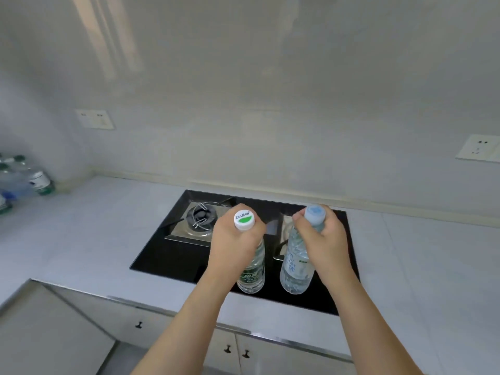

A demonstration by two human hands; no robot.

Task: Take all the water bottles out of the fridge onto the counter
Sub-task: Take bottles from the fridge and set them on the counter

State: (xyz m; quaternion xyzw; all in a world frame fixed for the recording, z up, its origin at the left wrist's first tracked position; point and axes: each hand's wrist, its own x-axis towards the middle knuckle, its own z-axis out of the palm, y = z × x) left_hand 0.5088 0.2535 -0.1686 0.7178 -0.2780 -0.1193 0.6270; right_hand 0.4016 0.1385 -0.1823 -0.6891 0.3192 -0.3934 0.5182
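Green-labelled water bottle (253, 269) gripped below its cap by left hand (235, 239), blue-capped water bottle (296, 262) gripped by right hand (323, 236), both held upright over black hob (173, 255), more bottles (24, 180) stood on tabletop (94, 228) at nine o'clock.

Black glass gas hob (167, 255) set into the counter, left burner (201, 216) with metal pan supports, white wall socket (477, 148) at right, what looks like a switch plate (94, 119) at left, dark cabinet knobs (138, 325) below.
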